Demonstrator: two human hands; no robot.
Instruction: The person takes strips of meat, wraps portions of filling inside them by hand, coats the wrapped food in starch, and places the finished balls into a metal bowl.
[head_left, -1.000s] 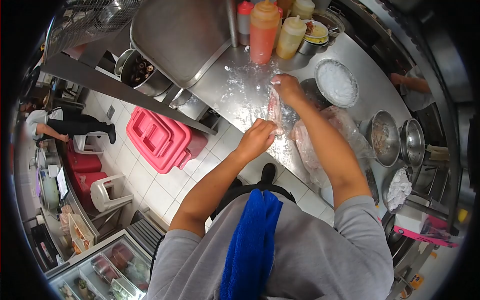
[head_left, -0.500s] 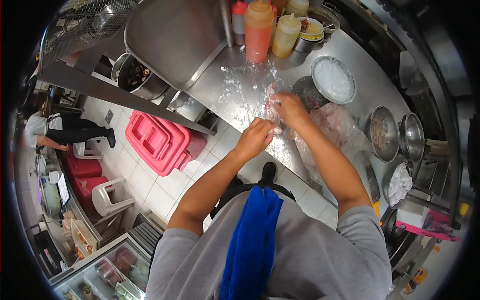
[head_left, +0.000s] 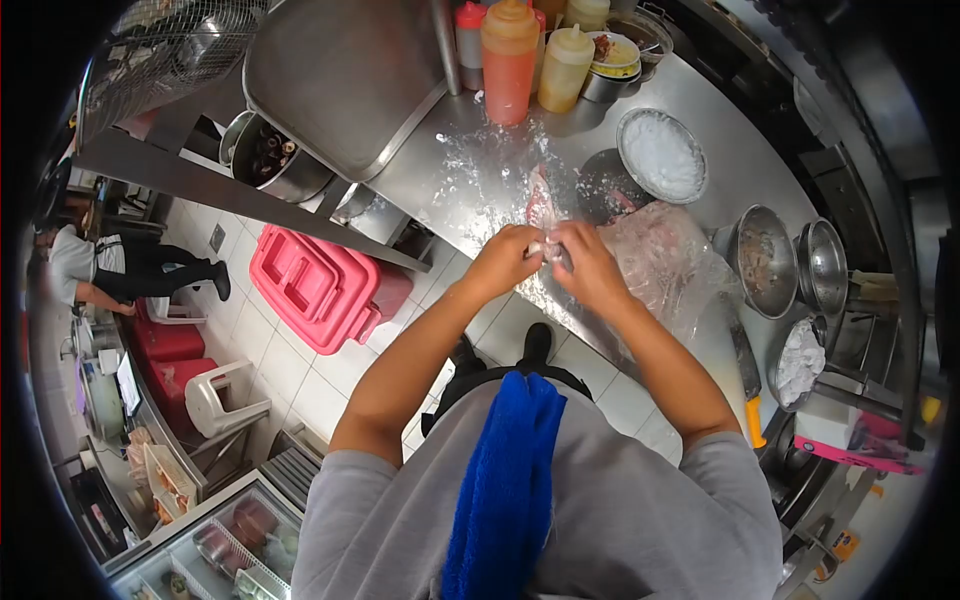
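A pale pink strip of raw meat [head_left: 540,196] lies on the floured steel counter, its near end running to my fingers. My left hand [head_left: 506,262] is closed in a pinch on that whitish end. Close against it, my right hand [head_left: 588,264] pinches the same end from the other side. Fingers partly hide what is between them. To the right of my right hand sits a clear plastic bag [head_left: 662,258] with more raw meat in it. A bowl of white powder [head_left: 661,155] stands beyond the bag.
Squeeze bottles [head_left: 509,65] stand at the back, beside a large metal tray [head_left: 345,85]. Metal bowls [head_left: 766,262] and an orange-handled knife [head_left: 755,422] lie to the right. A red lidded bin [head_left: 325,285] is on the floor at left; another person [head_left: 130,265] is farther left.
My right hand has come down toward me from the far part of the meat to its near end, beside my left hand. More of the strip now shows.
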